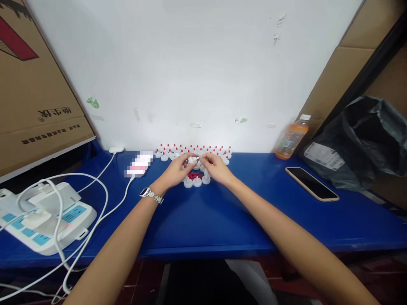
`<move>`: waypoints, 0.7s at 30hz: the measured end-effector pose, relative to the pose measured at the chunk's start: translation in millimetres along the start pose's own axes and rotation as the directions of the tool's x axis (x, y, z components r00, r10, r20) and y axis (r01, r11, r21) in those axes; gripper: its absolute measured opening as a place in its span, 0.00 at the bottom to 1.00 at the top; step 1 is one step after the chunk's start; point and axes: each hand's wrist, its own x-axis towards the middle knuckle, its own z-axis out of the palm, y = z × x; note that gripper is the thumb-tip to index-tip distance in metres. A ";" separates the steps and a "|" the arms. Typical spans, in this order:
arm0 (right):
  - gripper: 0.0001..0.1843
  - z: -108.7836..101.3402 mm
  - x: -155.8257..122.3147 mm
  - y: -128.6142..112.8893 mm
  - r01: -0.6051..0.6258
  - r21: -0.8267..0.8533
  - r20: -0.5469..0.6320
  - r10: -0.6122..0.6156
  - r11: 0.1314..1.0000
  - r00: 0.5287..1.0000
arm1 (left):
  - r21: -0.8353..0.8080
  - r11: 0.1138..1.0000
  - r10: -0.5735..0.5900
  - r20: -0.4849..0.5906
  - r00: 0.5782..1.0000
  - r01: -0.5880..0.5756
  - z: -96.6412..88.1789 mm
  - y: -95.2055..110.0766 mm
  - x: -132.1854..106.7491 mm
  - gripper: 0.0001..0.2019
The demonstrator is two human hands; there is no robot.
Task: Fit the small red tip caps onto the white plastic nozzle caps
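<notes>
My left hand [177, 170], with a silver watch [145, 192] at its wrist, is closed on a white nozzle cap [192, 159]. From the right, the fingers of my right hand [216, 167] pinch the narrow spout end of the same cap; what lies between those fingertips is mostly hidden. Just below both hands is a pile of small red tips [194, 175], ringed by white nozzle caps [197, 181] without red on them. Behind my hands, against the wall, stand rows of white caps topped with red tips [164, 156].
On the left lie a power strip [47, 220] with looping white cables and a charging phone [140, 164]. To the right are another phone [312, 184], an orange drink bottle [291, 137] and a dark plastic bag [352, 144]. A white wall [197, 76] backs the blue table [203, 224].
</notes>
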 end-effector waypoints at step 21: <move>0.04 -58.6 12.5 49.7 -0.107 -0.418 -0.085 0.078 0.902 0.993 | 0.031 0.996 0.084 0.018 0.996 -0.085 16.5 14.5 -0.8 0.16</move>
